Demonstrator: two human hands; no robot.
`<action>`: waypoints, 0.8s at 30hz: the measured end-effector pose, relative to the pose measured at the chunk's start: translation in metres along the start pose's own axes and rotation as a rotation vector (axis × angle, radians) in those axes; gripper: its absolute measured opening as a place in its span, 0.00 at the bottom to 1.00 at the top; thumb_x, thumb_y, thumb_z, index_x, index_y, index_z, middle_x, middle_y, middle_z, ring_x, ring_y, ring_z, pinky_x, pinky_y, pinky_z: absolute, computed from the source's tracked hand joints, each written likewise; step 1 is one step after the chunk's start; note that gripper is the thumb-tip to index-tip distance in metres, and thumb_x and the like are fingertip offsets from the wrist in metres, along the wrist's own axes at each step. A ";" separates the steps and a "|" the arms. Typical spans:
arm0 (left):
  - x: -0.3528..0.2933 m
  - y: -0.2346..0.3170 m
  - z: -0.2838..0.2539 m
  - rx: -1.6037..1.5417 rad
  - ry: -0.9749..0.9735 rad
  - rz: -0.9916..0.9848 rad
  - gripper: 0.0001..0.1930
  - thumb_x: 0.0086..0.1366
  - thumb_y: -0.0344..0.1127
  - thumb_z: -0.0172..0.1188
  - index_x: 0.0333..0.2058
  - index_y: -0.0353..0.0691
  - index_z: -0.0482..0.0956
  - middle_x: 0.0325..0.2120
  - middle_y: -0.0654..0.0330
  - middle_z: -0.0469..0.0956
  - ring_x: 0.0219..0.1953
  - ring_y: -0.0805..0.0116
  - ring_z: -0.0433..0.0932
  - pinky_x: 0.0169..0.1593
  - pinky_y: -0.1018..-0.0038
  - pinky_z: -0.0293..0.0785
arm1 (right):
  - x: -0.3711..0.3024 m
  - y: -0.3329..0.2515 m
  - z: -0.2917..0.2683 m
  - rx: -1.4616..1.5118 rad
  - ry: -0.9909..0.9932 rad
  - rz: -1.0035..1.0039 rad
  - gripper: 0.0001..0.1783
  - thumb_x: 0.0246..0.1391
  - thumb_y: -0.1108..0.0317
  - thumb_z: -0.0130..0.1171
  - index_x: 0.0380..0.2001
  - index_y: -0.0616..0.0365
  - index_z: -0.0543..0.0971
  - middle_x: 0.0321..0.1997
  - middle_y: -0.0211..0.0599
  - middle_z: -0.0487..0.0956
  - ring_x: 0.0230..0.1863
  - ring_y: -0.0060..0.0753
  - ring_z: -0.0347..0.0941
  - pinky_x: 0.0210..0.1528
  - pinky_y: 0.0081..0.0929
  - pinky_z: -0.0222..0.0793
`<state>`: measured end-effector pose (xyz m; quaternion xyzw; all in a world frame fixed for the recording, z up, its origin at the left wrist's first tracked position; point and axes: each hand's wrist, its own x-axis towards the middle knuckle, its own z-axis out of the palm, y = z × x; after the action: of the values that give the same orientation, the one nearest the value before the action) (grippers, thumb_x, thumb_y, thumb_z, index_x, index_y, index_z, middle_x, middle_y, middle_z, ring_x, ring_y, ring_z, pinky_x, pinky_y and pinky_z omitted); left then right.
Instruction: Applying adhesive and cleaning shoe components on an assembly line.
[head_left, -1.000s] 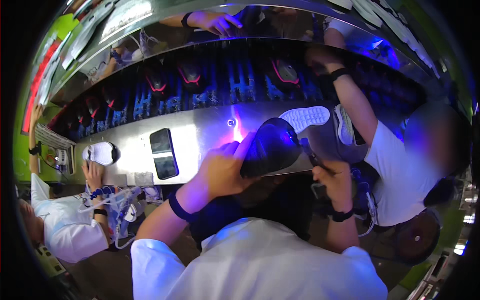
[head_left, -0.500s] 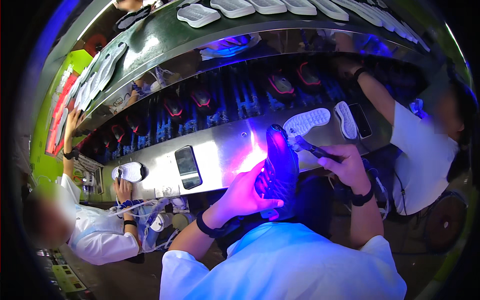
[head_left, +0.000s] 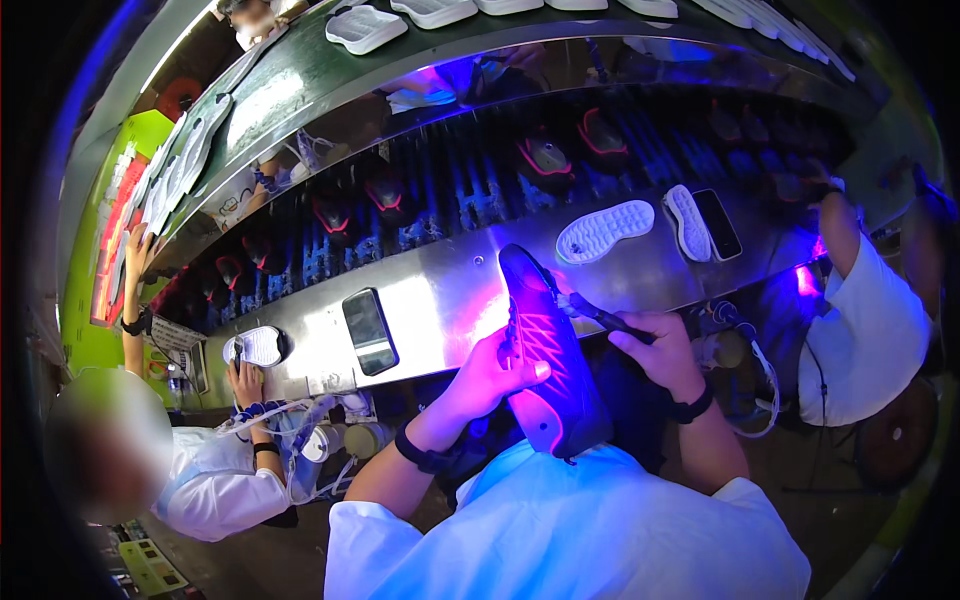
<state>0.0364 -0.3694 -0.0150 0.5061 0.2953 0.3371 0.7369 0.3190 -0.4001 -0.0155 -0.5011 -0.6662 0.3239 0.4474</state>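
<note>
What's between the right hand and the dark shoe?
A dark-handled brush: the right hand grips it, its head at the edge of the dark shoe. Shows in the head view.

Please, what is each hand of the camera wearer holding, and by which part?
The left hand holds a dark shoe by its left edge, near the middle; the right hand holds a brush-like tool by its dark handle.

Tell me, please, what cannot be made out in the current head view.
All in the head view:
Dark shoe: its far side, turned away from the camera.
Left hand: most fingers, hidden behind the shoe.
Black-handled tool: its tip, too small and dim to show whether it touches the shoe.
White soles: some, cut off by the top edge.
</note>
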 end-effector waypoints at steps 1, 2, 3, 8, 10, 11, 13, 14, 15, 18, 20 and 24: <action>0.001 -0.001 -0.001 -0.041 0.015 -0.014 0.34 0.60 0.37 0.72 0.60 0.30 0.67 0.49 0.56 0.78 0.52 0.66 0.77 0.58 0.66 0.74 | -0.002 0.002 0.001 0.001 -0.009 0.009 0.14 0.52 0.73 0.70 0.43 0.62 0.85 0.38 0.38 0.86 0.40 0.28 0.80 0.47 0.26 0.72; 0.001 0.000 -0.003 -0.068 0.036 -0.045 0.32 0.61 0.37 0.71 0.59 0.30 0.67 0.49 0.55 0.78 0.52 0.67 0.77 0.57 0.67 0.74 | -0.004 0.005 0.002 0.019 -0.034 0.065 0.14 0.52 0.73 0.70 0.43 0.62 0.85 0.38 0.38 0.86 0.41 0.28 0.80 0.48 0.27 0.72; 0.002 0.002 -0.003 -0.078 0.044 -0.056 0.32 0.61 0.37 0.71 0.59 0.30 0.67 0.49 0.55 0.78 0.52 0.67 0.77 0.57 0.67 0.74 | -0.009 0.008 0.002 0.038 -0.059 0.124 0.14 0.51 0.72 0.70 0.43 0.63 0.85 0.38 0.38 0.86 0.42 0.28 0.80 0.49 0.28 0.72; 0.012 -0.003 -0.016 -0.018 0.153 -0.058 0.33 0.62 0.37 0.70 0.60 0.28 0.66 0.49 0.55 0.77 0.51 0.68 0.77 0.55 0.69 0.75 | -0.034 0.004 -0.029 0.070 -0.234 0.173 0.15 0.52 0.70 0.71 0.43 0.64 0.85 0.38 0.40 0.86 0.41 0.30 0.81 0.49 0.28 0.73; 0.019 0.003 -0.010 0.018 0.152 -0.022 0.32 0.62 0.37 0.70 0.60 0.28 0.66 0.48 0.55 0.77 0.50 0.68 0.77 0.55 0.69 0.75 | -0.033 0.001 -0.038 -0.089 -0.245 0.111 0.16 0.53 0.68 0.70 0.43 0.66 0.84 0.35 0.39 0.86 0.39 0.29 0.82 0.47 0.28 0.74; 0.022 0.003 -0.008 0.060 0.160 -0.002 0.32 0.62 0.36 0.70 0.59 0.29 0.66 0.47 0.56 0.77 0.49 0.68 0.78 0.54 0.70 0.75 | -0.025 -0.002 -0.036 -0.045 -0.231 0.210 0.18 0.52 0.68 0.71 0.44 0.66 0.84 0.36 0.39 0.86 0.39 0.26 0.80 0.47 0.28 0.74; 0.021 0.004 -0.004 -0.057 0.143 -0.028 0.31 0.62 0.36 0.70 0.59 0.30 0.67 0.47 0.56 0.78 0.48 0.69 0.79 0.54 0.70 0.76 | -0.010 0.002 -0.026 -0.060 -0.174 0.235 0.17 0.52 0.69 0.71 0.45 0.65 0.84 0.40 0.42 0.86 0.43 0.29 0.81 0.49 0.29 0.73; 0.019 0.003 -0.004 -0.025 0.170 -0.034 0.30 0.62 0.36 0.70 0.59 0.32 0.67 0.46 0.57 0.79 0.47 0.69 0.79 0.53 0.70 0.76 | -0.009 0.004 -0.023 -0.069 -0.168 0.250 0.17 0.52 0.69 0.71 0.45 0.65 0.84 0.40 0.42 0.86 0.43 0.29 0.81 0.49 0.29 0.73; 0.018 0.008 -0.001 -0.052 0.193 -0.079 0.29 0.63 0.35 0.69 0.59 0.32 0.67 0.47 0.57 0.78 0.48 0.69 0.79 0.53 0.70 0.76 | -0.007 0.007 -0.022 0.075 -0.176 0.313 0.18 0.52 0.68 0.72 0.45 0.65 0.84 0.39 0.41 0.86 0.42 0.29 0.81 0.48 0.28 0.73; 0.021 0.000 -0.008 -0.112 0.226 -0.083 0.29 0.63 0.34 0.68 0.59 0.31 0.67 0.49 0.56 0.77 0.51 0.67 0.78 0.55 0.70 0.75 | -0.016 0.005 -0.041 0.120 -0.244 0.312 0.18 0.51 0.67 0.72 0.44 0.65 0.84 0.37 0.40 0.85 0.39 0.27 0.80 0.45 0.26 0.73; 0.020 -0.001 -0.007 -0.123 0.246 -0.055 0.29 0.63 0.34 0.69 0.59 0.31 0.67 0.50 0.55 0.77 0.51 0.67 0.78 0.56 0.70 0.75 | -0.024 -0.006 -0.060 -0.041 -0.353 0.295 0.18 0.50 0.66 0.73 0.43 0.64 0.84 0.35 0.39 0.85 0.35 0.26 0.78 0.41 0.25 0.72; 0.019 0.004 0.000 -0.119 0.310 -0.030 0.30 0.63 0.35 0.69 0.59 0.30 0.67 0.49 0.54 0.78 0.50 0.65 0.79 0.56 0.68 0.75 | -0.043 -0.016 -0.069 -0.080 -0.270 0.292 0.17 0.50 0.66 0.73 0.42 0.63 0.85 0.30 0.37 0.83 0.31 0.27 0.77 0.36 0.26 0.70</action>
<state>0.0465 -0.3533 -0.0126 0.3990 0.3926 0.4168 0.7162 0.3807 -0.4468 0.0135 -0.5619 -0.6527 0.4229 0.2818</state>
